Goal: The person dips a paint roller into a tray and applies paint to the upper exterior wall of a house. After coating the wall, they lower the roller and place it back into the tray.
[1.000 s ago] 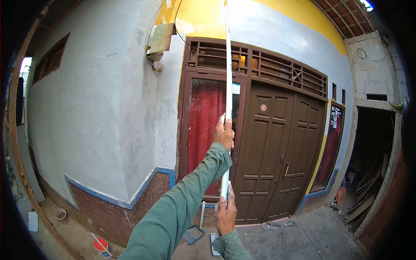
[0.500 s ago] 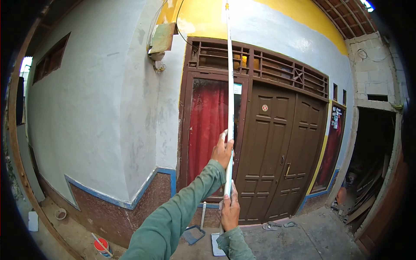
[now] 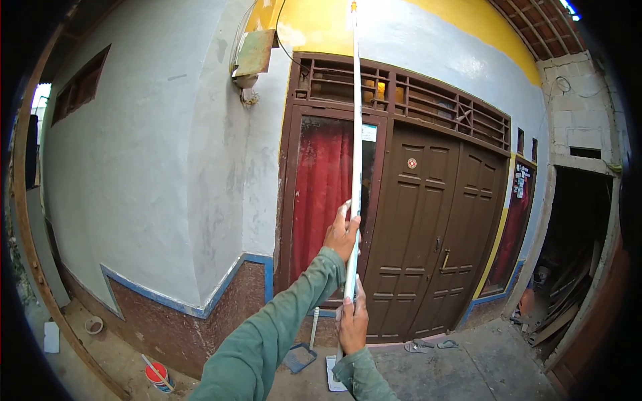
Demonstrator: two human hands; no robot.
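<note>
A long white pole [image 3: 356, 147] stands nearly upright in front of me. It runs up past the window and wall to an orange-yellow fitting at the top edge of the view; anything beyond that is out of sight. My left hand [image 3: 341, 235], in a green sleeve, is closed around the pole's middle. Lower down, my right hand [image 3: 354, 322] grips the same pole, its fingers pointing up along it. Behind the pole are a red-curtained window [image 3: 322, 194] and a row of brown wooden vent bars [image 3: 448, 107]. The upper wall [image 3: 445, 57] is pale blue-grey and yellow.
Brown double doors [image 3: 435, 234] stand right of the window, with sandals [image 3: 419, 346] on the floor before them. Near my feet are a white tray [image 3: 334, 375], a dark tray [image 3: 299, 359] and a red-topped bucket [image 3: 156, 373]. A rusty metal box [image 3: 255, 55] juts from the wall.
The view has shifted slightly, so the wall and doors sit a little differently in the picture. Both hands keep their hold on the pole, with little visible movement.
</note>
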